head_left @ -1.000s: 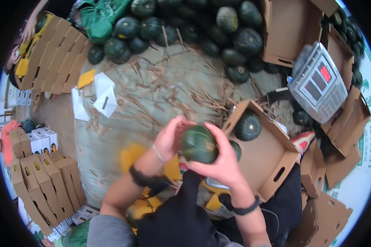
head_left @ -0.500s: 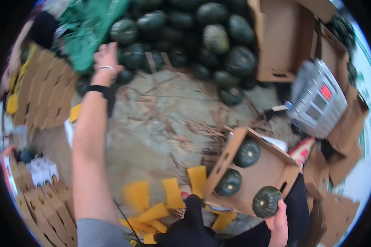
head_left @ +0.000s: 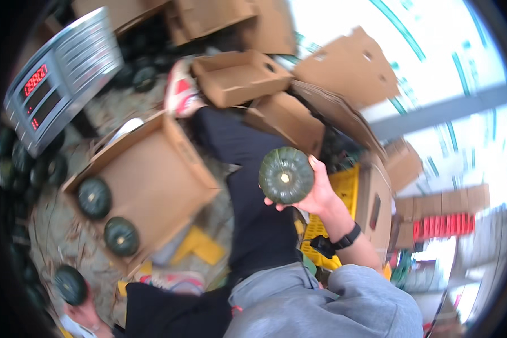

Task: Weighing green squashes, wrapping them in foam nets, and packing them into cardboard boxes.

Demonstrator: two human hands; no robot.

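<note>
Kabocha squash point(head_left: 286, 175), dark green and ribbed, is gripped in the right hand point(head_left: 320, 192), its thumb and fingers curled about the rind and the pale stem end facing the camera. It is held up beside the black trousers point(head_left: 259, 219), well apart from the tray. The left hand point(head_left: 83, 313), blurred at the lower left, is closed on a second squash point(head_left: 71, 285), though most of its fingers are hidden; this one is outside the tray, near its lower-left wall.

Two more squashes point(head_left: 121, 236) lie in one open cardboard tray point(head_left: 158, 169), making four near the hands. Both sit along the lower-left wall; from there the brown bottom shows across to the far wall. The tray's right corner comes just beside the trousers.

Around it are one digital scale point(head_left: 67, 73) with a red display, two red-and-white shoes point(head_left: 181, 90), one yellow crate point(head_left: 348, 191), yellow pieces point(head_left: 198, 246) below the tray, and a dark squash heap point(head_left: 25, 160) too dim to count.
</note>
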